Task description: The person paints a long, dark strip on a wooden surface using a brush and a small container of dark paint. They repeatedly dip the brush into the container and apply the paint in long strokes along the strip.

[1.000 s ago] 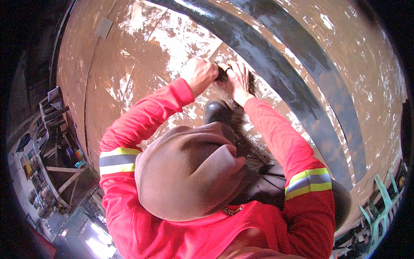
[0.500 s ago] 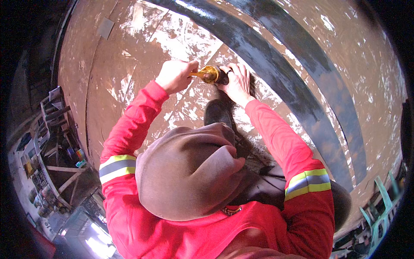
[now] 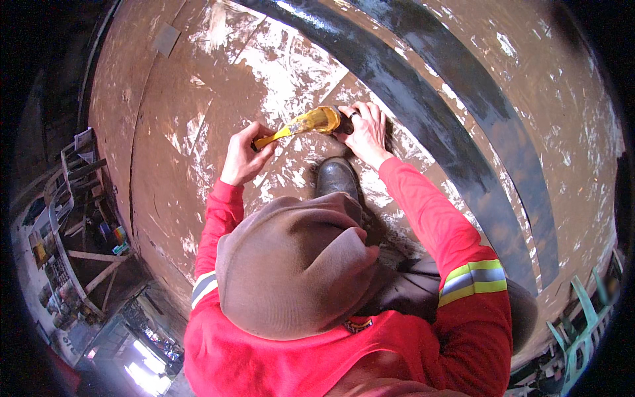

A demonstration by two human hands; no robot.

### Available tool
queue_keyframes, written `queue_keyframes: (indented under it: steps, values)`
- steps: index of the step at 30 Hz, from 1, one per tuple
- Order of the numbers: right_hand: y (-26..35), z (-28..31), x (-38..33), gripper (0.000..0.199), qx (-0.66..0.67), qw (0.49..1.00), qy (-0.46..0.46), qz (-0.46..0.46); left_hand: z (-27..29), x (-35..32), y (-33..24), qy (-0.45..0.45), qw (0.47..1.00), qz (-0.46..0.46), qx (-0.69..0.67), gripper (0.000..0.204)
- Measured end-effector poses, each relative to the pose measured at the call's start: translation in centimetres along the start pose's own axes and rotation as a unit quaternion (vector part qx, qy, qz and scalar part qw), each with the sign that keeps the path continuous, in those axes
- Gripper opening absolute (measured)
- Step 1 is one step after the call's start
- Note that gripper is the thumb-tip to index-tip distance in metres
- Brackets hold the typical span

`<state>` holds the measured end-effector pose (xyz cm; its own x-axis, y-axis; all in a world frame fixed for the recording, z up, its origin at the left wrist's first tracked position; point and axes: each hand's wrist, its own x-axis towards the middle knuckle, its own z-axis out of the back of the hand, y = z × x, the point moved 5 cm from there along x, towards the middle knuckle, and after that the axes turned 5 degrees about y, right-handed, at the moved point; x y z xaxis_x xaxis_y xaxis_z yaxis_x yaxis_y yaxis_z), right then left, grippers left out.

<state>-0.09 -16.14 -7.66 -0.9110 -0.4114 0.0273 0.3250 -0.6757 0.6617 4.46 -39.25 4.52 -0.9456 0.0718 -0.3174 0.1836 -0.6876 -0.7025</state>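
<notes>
Between my hands runs a strip of yellow tape [image 3: 304, 124], narrow and bright at its left end, wide and amber toward the right. My left hand [image 3: 242, 157] pinches the narrow end between thumb and fingers. At the wide end, the fingers of my right hand [image 3: 366, 132] are bent over a dark, rounded thing [image 3: 344, 122]; its kind is mostly hidden by them. The strip seems to come from that dark thing, close above a brown surface [image 3: 225, 86] smeared with white. Just below my right hand is the toe of a dark boot [image 3: 336, 177].
Two long dark strips [image 3: 423, 109] [image 3: 496, 126] lie side by side beyond my right hand, bending with the lens. A small grey flat piece [image 3: 166, 40] lies at upper left. Metal framing [image 3: 63, 198] stands at far left, a turquoise frame [image 3: 582, 324] at lower right.
My left hand has moved left and slightly down, away from the right, and a longer length of yellow tape now shows between them. My right hand has barely moved.
</notes>
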Motion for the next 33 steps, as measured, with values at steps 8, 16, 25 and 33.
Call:
queue_keyframes:
  steps: [8,16,25,33]
  values:
    - [0.4,0.3,0.1,0.057,0.001,1.0,-0.001,0.016,-2.5,-1.9,6.1,-0.029,0.96,0.063,-0.27,0.014]
    - [0.5,0.3,0.2,0.056,-0.007,1.0,-0.011,0.025,-6.1,-1.0,6.7,-0.001,0.925,0.074,-0.373,0.012]
    - [0.6,0.3,0.1,0.063,0.002,1.0,0.008,0.019,-7.3,-1.3,5.7,0.055,0.899,0.079,-0.427,0.021]
    - [0.5,0.2,0.1,0.063,-0.01,1.0,0.001,0.027,-8.0,-1.6,6.6,0.029,0.902,0.099,-0.419,0.023]
